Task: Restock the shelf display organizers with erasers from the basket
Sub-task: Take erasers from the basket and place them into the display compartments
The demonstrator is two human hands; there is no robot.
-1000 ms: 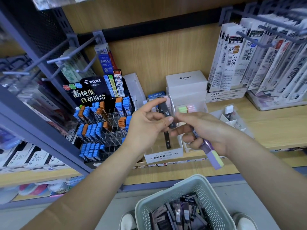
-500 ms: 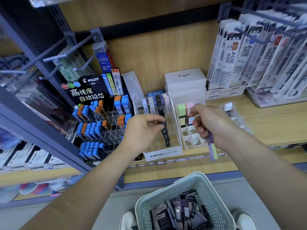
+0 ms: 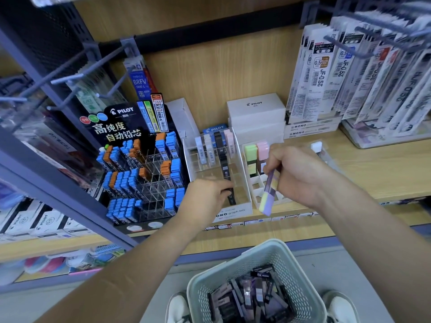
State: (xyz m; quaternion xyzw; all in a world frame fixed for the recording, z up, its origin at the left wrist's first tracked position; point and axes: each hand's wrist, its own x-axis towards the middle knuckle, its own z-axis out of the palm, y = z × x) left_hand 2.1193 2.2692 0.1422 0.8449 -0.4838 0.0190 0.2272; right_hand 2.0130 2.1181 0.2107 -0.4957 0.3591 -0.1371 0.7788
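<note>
Holding in my right hand (image 3: 300, 173), fingers curled tight, a small bundle of pastel erasers (image 3: 267, 199) — long axis slanting from the fist toward near-left, free end over the near cells of the white organizer (image 3: 253, 186), whose far cells hold a green eraser (image 3: 251, 151) and a pink eraser (image 3: 263, 148). Left hand (image 3: 205, 199) — fingertips pinching the near end of a black eraser stick (image 3: 227, 176) lying near-to-far in the clear organizer (image 3: 233, 212), just left. Right hand is nearer the open cells, I judge; the basket (image 3: 263, 247) sits near, below both.
</note>
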